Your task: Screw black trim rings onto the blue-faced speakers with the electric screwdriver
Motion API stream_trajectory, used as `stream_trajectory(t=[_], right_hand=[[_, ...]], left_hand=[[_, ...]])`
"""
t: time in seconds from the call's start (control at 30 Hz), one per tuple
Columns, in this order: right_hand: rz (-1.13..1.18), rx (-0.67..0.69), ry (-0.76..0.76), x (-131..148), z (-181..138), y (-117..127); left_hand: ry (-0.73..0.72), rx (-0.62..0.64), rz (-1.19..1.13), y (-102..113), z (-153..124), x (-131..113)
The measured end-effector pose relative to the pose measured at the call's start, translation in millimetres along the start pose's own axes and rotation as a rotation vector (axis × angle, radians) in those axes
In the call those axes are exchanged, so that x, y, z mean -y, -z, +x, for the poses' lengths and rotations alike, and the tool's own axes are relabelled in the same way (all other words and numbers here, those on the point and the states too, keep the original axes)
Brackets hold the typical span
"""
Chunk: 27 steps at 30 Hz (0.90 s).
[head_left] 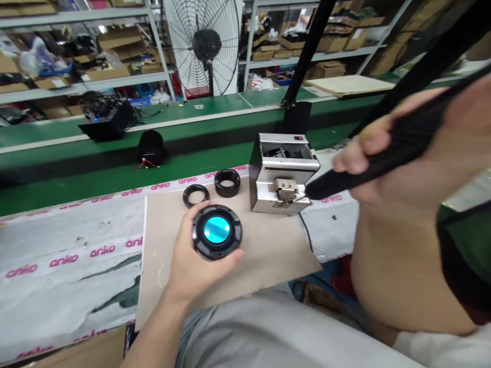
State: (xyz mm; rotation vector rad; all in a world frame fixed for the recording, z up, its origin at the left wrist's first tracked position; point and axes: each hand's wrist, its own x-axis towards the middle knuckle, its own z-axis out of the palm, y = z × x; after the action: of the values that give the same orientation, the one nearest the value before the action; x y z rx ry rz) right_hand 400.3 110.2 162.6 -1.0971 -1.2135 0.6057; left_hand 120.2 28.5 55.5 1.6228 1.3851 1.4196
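My left hand is wrapped round a black round lens housing with a shiny blue centre, held above a brown cardboard sheet. In my right hand is a black power screwdriver, tilted down to the left. Its tip reaches the front outlet of a silver screw feeder; whether a screw sits on the bit is too small to tell. Behind the housing lie a thin black ring and a thicker black ring, both on the cardboard.
A black cylinder and a black box with tangled wires stand on the green bench at the left. Dark posts rise at the right. Farther back are a large fan and shelves of cartons.
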Motion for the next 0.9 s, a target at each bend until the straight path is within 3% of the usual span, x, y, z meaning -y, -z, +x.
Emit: stream_trajectory(t=[0.03,0.1,0.23,0.4,0.57,0.63,0.8,0.9], right_hand=[[0.133,-0.062,-0.019,2,-3,-11],[0.214,-0.050,-0.021,4,-7,-28],[0.098,0.096,-0.099,1,-6,-35],[0.016,0.085,-0.187,-5,-3,-35],[0.189,0.079,-0.200,-19,-8,-35],[0.229,0.095,-0.191,-9,-10,-30],[0.248,0.065,-0.024,48,-9,-29],[0.279,0.011,0.060,49,-6,-37]], left_hand=[[0.008,0.064,-0.051,-11,4,-4],[0.033,0.181,-0.142,-33,13,-13],[0.069,0.280,-0.204,-56,20,-22],[0.112,0.287,-0.208,-58,18,-22],[0.148,0.296,-0.225,-57,18,-22],[0.137,0.302,-0.223,-57,18,-22],[0.135,0.326,-0.216,-56,20,-25],[0.150,0.312,-0.176,-55,21,-28]])
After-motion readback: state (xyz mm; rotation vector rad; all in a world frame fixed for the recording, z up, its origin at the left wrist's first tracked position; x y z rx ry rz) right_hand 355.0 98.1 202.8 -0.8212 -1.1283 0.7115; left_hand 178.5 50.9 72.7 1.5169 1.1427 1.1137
